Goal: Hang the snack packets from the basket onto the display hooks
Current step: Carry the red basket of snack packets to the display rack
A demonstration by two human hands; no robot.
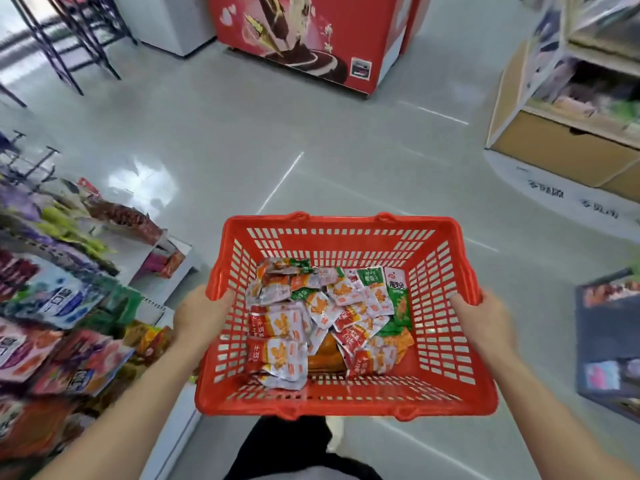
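Note:
I carry a red plastic basket [346,405] in front of me above the shop floor. My left hand [199,315] grips its left rim and my right hand [483,318] grips its right rim. Several snack packets [322,317] lie loose in the bottom, mostly white and orange-red, some green. To my left stands a display rack [62,306] with colourful hanging snack bags. Bare display hooks [31,161] stick out at its far end.
A red ice-cream freezer [311,43] stands ahead across the grey floor. A cardboard shelf unit [571,109] is at the right, a dark box of goods [609,341] at the near right. Dark metal racks [69,39] fill the far left.

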